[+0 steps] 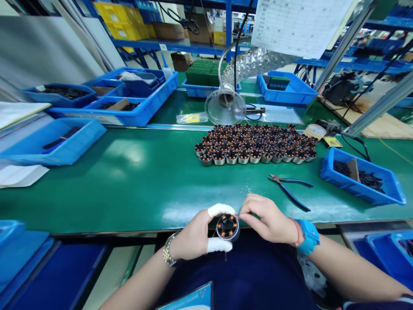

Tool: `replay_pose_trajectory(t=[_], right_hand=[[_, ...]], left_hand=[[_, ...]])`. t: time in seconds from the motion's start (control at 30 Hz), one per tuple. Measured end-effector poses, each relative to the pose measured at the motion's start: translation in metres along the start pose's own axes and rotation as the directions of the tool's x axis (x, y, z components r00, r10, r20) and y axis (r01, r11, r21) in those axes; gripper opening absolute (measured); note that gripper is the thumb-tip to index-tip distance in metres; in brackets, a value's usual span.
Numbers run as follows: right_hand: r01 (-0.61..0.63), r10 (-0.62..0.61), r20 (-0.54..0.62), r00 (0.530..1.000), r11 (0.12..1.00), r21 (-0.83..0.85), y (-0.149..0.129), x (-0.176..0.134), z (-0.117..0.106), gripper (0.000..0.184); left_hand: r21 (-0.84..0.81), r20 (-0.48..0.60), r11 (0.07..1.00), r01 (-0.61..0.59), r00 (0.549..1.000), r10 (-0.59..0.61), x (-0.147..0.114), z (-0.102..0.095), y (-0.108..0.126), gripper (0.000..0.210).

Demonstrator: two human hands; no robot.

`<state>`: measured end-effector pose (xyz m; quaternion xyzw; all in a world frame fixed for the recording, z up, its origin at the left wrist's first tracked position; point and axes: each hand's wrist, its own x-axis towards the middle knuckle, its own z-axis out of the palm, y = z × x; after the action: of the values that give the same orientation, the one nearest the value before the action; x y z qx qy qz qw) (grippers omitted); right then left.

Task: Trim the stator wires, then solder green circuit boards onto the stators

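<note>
My left hand point(196, 234), with white covers on its thumb and finger, grips a motor stator point(238, 234) by its sides. The stator is a silver ring with copper windings and a dark centre, its opening tilted toward me. A thin wire shows on its left side. At the stator's upper right rim, my right hand point(269, 217) is closed in a pinch; whatever lies between the fingertips is too small to make out. Beyond my hands, several similar stators point(243, 158) stand in tight rows on the green table. Blue-handled cutting pliers point(290, 189) lie to the right with their jaws apart.
A blue bin point(361, 176) of small black parts stands at right. Behind the rows hang a clear funnel point(225, 107) and a foil duct point(258, 66). Blue trays point(129, 103) fill the left back. Tiny white bits point(248, 189) lie near the pliers.
</note>
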<state>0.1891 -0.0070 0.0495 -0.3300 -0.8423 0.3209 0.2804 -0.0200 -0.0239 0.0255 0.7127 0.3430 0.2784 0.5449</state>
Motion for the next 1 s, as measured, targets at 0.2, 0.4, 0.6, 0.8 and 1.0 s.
replay_pose_trajectory(t=[0.2, 0.4, 0.6, 0.8, 1.0], right_hand=[[-0.457, 0.472, -0.012, 0.882, 0.86, 0.227, 0.008, 0.004, 0.03, 0.021], [-0.109, 0.1, -0.121, 0.988, 0.991, -0.079, 0.006, -0.006, 0.033, 0.02], [-0.043, -0.01, -0.145, 0.989, 0.931, -0.361, 0.0, -0.021, 0.052, 0.036], [-0.105, 0.066, -0.174, 0.983, 0.969, -0.224, 0.003, -0.026, 0.037, 0.041], [-0.022, 0.013, -0.064, 0.998, 0.99, -0.138, 0.02, -0.008, 0.027, 0.058]], left_hand=[[0.554, -0.141, 0.827, -0.095, 0.968, 0.205, 0.008, 0.005, -0.017, 0.044], [0.522, -0.09, 0.845, -0.118, 0.977, 0.192, 0.013, -0.005, -0.023, 0.044], [0.477, -0.003, 0.867, -0.145, 0.986, 0.166, 0.021, -0.012, -0.022, 0.044], [0.496, 0.003, 0.862, -0.102, 0.993, 0.116, 0.017, -0.028, -0.025, 0.072], [0.307, -0.168, 0.945, -0.109, 0.972, 0.167, 0.004, -0.039, -0.027, 0.018]])
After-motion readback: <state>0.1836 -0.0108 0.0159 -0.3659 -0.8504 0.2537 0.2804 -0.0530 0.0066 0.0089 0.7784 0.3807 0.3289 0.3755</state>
